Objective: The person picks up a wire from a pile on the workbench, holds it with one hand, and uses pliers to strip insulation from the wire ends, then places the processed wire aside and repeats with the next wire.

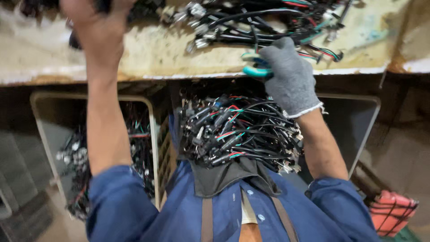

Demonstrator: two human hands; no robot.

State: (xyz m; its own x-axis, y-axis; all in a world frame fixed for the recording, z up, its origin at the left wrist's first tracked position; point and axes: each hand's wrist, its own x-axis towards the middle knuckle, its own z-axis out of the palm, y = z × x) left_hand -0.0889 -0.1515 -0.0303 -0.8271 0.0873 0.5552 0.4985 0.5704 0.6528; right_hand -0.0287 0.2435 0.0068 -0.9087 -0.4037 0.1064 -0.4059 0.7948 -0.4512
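- R hand (290, 76) – grey knit glove, fingers curled tight round a teal-handled cutting tool (254, 64); only the handles show, sticking out left of the fingers, the tool's head hidden behind the glove.
- L hand (96, 24) – bare, raised up close to cam & blurred; fingers closed on sth dark at the top edge, can't tell what.
- Cable pile (264, 22) on the counter (156, 54) – black leads w/ red, green & white cores and metal plugs, just past the R fingers, touching the glove's tips.
- Counter – worn, stained cream top, chipped front edge running below both hands.
- 2nd cable bundle (237, 134) – heaped on a dark apron (228, 177) in the lap, under the R wrist, well back from the fingers.
- Crate (152, 134) w/ more cut cables – floor level, below the L forearm.
- Blue shirt sleeves (116, 201) both arms; red-black cloth (392, 213) far low, right of the R elbow.
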